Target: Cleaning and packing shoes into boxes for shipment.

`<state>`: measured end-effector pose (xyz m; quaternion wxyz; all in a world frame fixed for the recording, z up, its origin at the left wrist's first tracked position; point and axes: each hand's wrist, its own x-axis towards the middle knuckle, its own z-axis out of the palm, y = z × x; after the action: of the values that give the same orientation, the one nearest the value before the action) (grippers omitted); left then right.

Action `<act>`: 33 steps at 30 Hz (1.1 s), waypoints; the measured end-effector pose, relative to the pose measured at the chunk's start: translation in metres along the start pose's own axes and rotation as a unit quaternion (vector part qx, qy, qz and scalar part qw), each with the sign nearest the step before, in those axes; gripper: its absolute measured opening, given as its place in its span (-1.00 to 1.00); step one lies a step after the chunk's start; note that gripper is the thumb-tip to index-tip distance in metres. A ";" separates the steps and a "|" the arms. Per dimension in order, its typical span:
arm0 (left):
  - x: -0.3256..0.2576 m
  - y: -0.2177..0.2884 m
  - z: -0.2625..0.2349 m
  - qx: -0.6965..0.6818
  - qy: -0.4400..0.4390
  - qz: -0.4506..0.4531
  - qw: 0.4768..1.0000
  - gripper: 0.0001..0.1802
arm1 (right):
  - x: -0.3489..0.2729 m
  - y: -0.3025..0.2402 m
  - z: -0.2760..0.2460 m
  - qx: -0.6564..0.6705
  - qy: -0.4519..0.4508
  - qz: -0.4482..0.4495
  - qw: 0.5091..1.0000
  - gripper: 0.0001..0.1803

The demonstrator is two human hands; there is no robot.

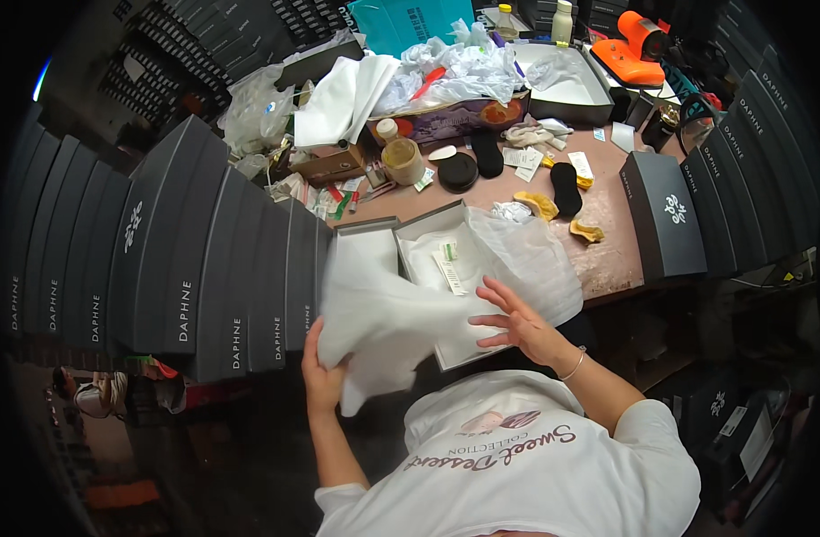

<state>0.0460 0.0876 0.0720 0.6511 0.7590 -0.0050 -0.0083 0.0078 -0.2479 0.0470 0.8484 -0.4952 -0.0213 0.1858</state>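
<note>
White tissue paper [392, 327] is gripped by the left hand [323, 376]; right hand [517, 320] rests spread on it.

Stacked boxes [186, 259] left of open box [428, 242].

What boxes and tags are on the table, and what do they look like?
Open box: table's front edge, grey outside, white paper inside.
Tag: inside the open box, narrow white strip.
Dark box: right side, long, white emblem.
Stacked boxes: left, dark grey.
Teal bag: back, flat.
</note>
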 end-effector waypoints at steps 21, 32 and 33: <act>0.080 -0.107 0.237 0.194 -0.077 -0.040 0.977 -0.14 | -0.034 -0.006 -0.069 -0.399 -0.035 0.234 0.886 -0.75; 0.045 -0.111 0.080 0.332 -0.035 -0.112 0.936 -0.43 | 0.099 0.031 -0.021 -0.706 0.024 -0.169 0.688 -0.08; 0.037 -0.144 0.070 0.386 -0.054 0.028 0.920 -0.58 | 0.096 0.040 -0.007 -0.765 -0.084 -0.137 0.624 -0.01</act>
<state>0.0814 0.0397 -0.0815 0.3059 0.9495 -0.0640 -0.0282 0.0871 -0.2038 -0.0050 0.1747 -0.9391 -0.2947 0.0248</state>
